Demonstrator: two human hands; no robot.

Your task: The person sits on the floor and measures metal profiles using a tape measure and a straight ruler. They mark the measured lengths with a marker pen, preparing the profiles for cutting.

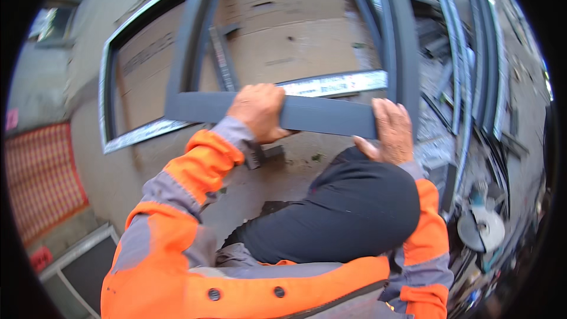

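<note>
A dark grey window frame (328,116) stands in front of me, its near bar running across and two side bars reaching away. My left hand (260,112) is closed around the near bar, left of its middle, with the thumb below. Toward the bar's right end, my right hand (391,130) grips it with the fingers over the top and the thumb on the near side. The undersides of both grips are hidden. My bent knee in black trousers (360,207) is just below the bar.
Beyond lies another frame with silver film (108,100), beside flattened cardboard (295,29). Long grey profiles (485,53) and offcuts crowd the right side. An angle grinder (481,227) rests at lower right. Orange mesh (44,177) hangs at the left.
</note>
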